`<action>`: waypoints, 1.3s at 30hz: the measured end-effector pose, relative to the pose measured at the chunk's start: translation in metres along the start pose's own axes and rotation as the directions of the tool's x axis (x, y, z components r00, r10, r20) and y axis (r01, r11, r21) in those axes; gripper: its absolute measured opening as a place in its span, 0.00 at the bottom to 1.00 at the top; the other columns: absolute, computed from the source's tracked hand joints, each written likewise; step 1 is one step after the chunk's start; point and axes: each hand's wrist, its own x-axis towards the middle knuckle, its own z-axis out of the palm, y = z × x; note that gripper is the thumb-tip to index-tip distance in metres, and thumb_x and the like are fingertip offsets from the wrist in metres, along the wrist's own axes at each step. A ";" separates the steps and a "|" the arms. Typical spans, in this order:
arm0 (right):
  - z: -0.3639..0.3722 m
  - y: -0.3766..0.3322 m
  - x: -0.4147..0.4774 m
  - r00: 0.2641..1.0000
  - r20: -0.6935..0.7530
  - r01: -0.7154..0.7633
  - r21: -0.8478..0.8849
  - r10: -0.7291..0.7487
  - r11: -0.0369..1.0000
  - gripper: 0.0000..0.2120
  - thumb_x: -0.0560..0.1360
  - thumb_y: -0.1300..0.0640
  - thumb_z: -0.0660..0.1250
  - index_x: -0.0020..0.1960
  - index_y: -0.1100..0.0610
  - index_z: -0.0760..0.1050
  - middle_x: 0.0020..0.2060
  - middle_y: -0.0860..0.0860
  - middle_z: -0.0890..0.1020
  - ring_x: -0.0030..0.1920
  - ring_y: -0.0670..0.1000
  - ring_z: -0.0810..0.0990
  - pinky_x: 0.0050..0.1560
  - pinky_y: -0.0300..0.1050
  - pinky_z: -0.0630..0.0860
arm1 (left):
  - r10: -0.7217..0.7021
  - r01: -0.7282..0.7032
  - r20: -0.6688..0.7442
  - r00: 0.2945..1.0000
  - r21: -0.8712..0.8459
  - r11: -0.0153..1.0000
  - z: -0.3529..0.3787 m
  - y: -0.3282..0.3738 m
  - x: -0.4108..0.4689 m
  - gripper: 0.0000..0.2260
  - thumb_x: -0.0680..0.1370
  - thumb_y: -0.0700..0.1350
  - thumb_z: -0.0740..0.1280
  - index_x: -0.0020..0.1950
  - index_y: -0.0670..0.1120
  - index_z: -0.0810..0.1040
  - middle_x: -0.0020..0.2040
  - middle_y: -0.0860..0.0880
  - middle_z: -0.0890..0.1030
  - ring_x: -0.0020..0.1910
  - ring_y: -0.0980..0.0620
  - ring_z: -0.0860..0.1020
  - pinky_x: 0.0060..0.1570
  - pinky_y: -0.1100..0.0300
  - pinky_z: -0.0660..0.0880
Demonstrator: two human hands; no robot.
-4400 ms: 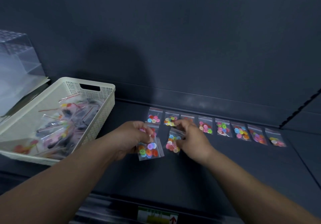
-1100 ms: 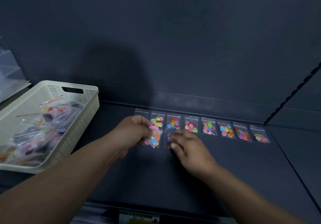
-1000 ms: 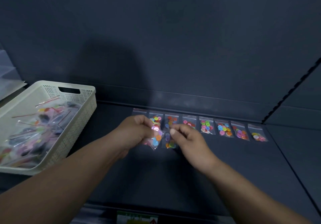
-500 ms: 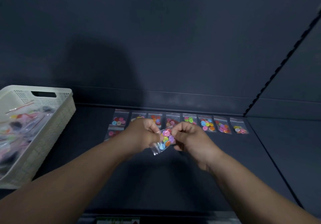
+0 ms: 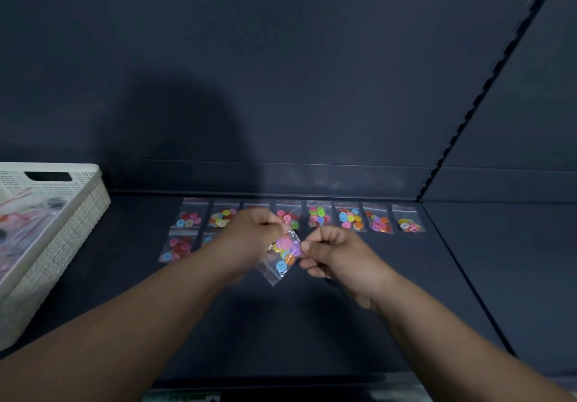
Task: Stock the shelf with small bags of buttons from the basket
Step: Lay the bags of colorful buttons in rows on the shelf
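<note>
L hand (image 5: 253, 239) & R hand (image 5: 340, 255) meet over mid shelf (image 5: 312, 323), both on one bag (image 5: 282, 256) btwn them. L hand: fingers curled in, thumb & fingertips pinching bag's top-left edge. R hand: fingers curled too, thumb & forefinger pinching bag's right edge, other fingers tucked under. Bag is clear plastic w/ mixed buttons (pink, yellow, purple, orange, one blue low down). It's tilted, w/ an empty corner pointing toward near side. Looks lifted off shelf, can't say for sure.

Far row (image 5: 349, 219): eight bags lying flat, side by side along far edge of shelf, just in front of back panel (image 5: 281, 73). Third from left is mostly hidden behind L hand. A nearer row starts at left end: red-pink bag (image 5: 176, 247) sits just in front of far row's first bag. Covered bag (image 5: 208, 238) beside it is mostly under L forearm.

Basket (image 5: 62, 245): cream, perforated, w/ handle slot, at left on shelf, well apart from the rows, cut off by frame edge. Basket bags (image 5: 22, 223) are heaped inside, blurred, w/ red zip strips showing.

Slotted upright (image 5: 462, 114) runs up at right of back panel. Label strip (image 5: 187, 398) at near edge, mostly out of frame. Person's shadow falls on back panel.
</note>
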 end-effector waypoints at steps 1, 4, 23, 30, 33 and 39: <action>-0.002 0.002 0.000 1.000 -0.011 -0.007 0.000 0.007 1.000 0.07 0.76 0.62 0.66 0.39 0.56 0.74 0.36 0.51 0.81 0.36 0.46 0.80 0.37 0.37 0.75 | -0.011 0.010 -0.011 1.000 -0.020 1.000 0.001 -0.001 0.001 0.07 0.76 0.39 0.68 0.38 0.44 0.77 0.37 0.47 0.79 0.38 0.51 0.77 0.46 0.53 0.78; -0.006 0.003 -0.001 0.999 -0.032 -0.008 0.034 0.009 0.999 0.09 0.77 0.64 0.64 0.38 0.57 0.73 0.34 0.51 0.81 0.36 0.47 0.80 0.36 0.37 0.75 | -0.029 0.028 -0.027 0.999 -0.034 0.999 0.005 -0.004 0.004 0.07 0.76 0.39 0.68 0.37 0.44 0.77 0.35 0.47 0.78 0.35 0.51 0.75 0.44 0.53 0.77; -0.008 0.041 0.004 0.877 0.224 0.401 -0.827 -0.425 0.394 0.14 0.74 0.58 0.57 0.56 0.54 0.77 0.57 0.50 0.78 0.59 0.51 0.75 0.62 0.39 0.71 | 0.193 -0.166 0.021 0.981 0.607 0.777 -0.031 -0.042 0.006 0.08 0.77 0.40 0.62 0.46 0.51 0.79 0.50 0.52 0.78 0.51 0.53 0.76 0.53 0.60 0.72; 0.001 0.044 0.010 0.887 0.347 0.409 -0.897 -0.305 0.166 0.24 0.81 0.53 0.53 0.76 0.51 0.54 0.76 0.46 0.55 0.76 0.47 0.48 0.70 0.35 0.38 | 0.247 -0.322 0.223 0.943 0.795 0.515 -0.034 -0.052 0.001 0.13 0.79 0.43 0.60 0.63 0.47 0.76 0.64 0.53 0.74 0.64 0.54 0.70 0.64 0.62 0.66; -0.003 0.044 0.017 0.878 0.401 0.443 -0.888 -0.261 0.128 0.24 0.81 0.54 0.52 0.76 0.50 0.53 0.76 0.46 0.54 0.76 0.46 0.47 0.71 0.37 0.38 | 0.253 -0.343 0.245 0.936 0.797 0.497 -0.036 -0.052 0.001 0.15 0.80 0.44 0.59 0.67 0.48 0.73 0.68 0.54 0.71 0.66 0.55 0.68 0.65 0.64 0.63; -0.012 0.039 0.025 0.872 0.430 0.466 -0.876 -0.233 0.128 0.24 0.81 0.55 0.51 0.76 0.49 0.54 0.76 0.46 0.54 0.76 0.46 0.47 0.72 0.37 0.41 | 0.239 -0.338 0.248 0.939 0.798 0.499 -0.037 -0.051 -0.001 0.16 0.80 0.45 0.59 0.68 0.49 0.72 0.70 0.54 0.69 0.67 0.54 0.67 0.66 0.63 0.63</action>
